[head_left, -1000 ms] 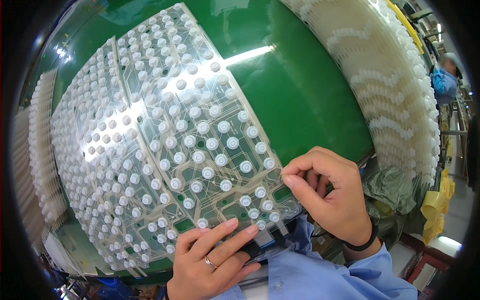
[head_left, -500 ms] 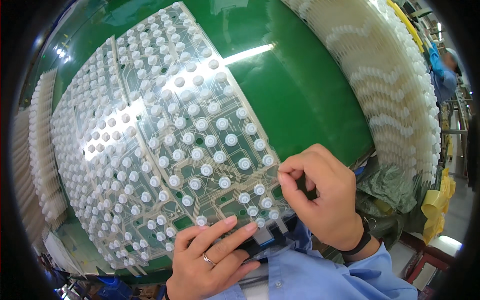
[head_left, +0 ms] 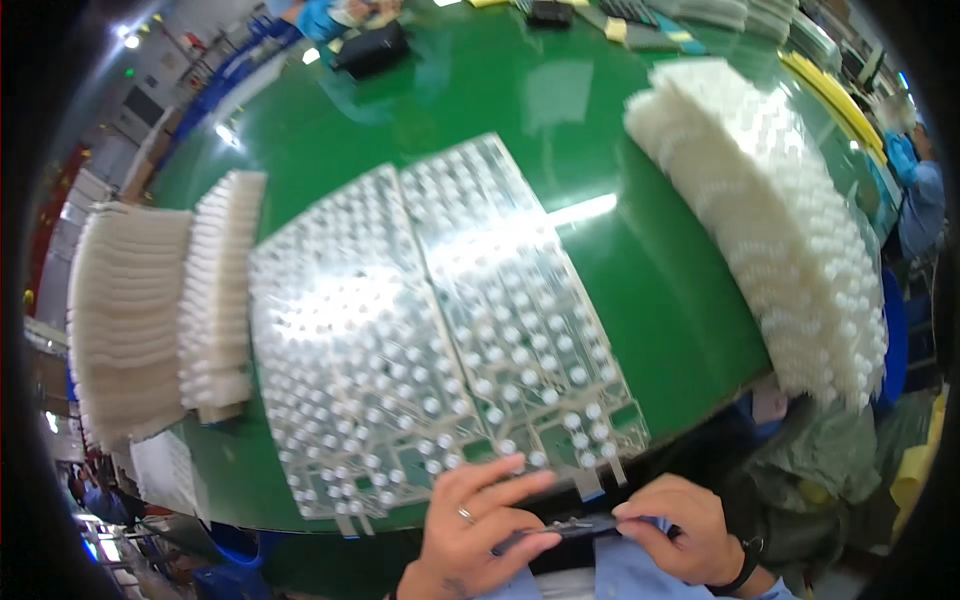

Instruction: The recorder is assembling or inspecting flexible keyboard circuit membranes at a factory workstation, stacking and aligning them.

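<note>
Two translucent keyboard membrane sheets with rows of white rubber domes lie on the green table: the left sheet [head_left: 345, 350] and the right sheet [head_left: 515, 300]. Below their near edge, close to my body, a thin dark strip with shiny bits [head_left: 572, 526] stretches between my hands; motion blur hides its exact kind. My left hand [head_left: 482, 525], with a ring, has its thumb at the strip's left end and its upper fingers reaching toward the right sheet's near edge. With thumb and forefinger, my right hand [head_left: 682, 522] pinches the other end.
Tall stacks of domed sheets stand at the left [head_left: 220, 300] and right [head_left: 760, 220]. A black pouch [head_left: 370, 50] lies on the far table [head_left: 480, 90], by another person's blue sleeve [head_left: 318, 20]. A person [head_left: 915, 180] is at far right; dark green plastic bags [head_left: 825, 460] sit below.
My right hand has left the right sheet's edge and come down toward my body. A dark strip now shows between my hands. The view has tilted up, showing more of the far table.
</note>
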Motion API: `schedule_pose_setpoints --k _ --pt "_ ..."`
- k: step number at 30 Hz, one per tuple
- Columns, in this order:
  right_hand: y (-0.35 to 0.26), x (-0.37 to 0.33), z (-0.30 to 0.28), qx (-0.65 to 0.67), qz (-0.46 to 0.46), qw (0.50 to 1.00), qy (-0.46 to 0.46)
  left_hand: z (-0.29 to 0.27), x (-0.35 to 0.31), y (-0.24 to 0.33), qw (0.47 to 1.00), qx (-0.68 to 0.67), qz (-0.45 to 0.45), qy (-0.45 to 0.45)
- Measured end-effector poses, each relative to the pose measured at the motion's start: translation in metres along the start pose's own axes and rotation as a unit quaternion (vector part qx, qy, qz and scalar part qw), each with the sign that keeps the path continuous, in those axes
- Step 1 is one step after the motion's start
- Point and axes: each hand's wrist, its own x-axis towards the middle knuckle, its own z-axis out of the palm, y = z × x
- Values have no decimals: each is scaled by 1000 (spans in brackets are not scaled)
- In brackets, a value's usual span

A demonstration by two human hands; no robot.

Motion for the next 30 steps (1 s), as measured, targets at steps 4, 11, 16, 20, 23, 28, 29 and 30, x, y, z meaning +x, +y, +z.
schedule_pose_setpoints --k 4,11,16,20,23,28,29,30 --pt "-11 -2 11 93 40 994 40 -8 -8 9 999 -20 0 27" --pt "-3 -1 6 -110 -164 977 82 -7 -17 24 966 -128 -225 -13" --pt "1 -2 -20 -101 -170 967 160 17 3 5 998 -27 -45 40" --pt "15 13 -27 59 -10 988 142 19 12 14 998 2 27 -57" --pt "21 28 -25 77 41 988 128 30 18 12 991 50 65 -103" --pt "22 46 -23 4 51 993 106 41 18 -1 987 77 68 -125" --pt "22 48 -22 -22 46 994 95 41 16 -3 987 75 67 -122" --pt "22 50 -19 -27 45 993 103 41 15 -4 987 75 65 -124"
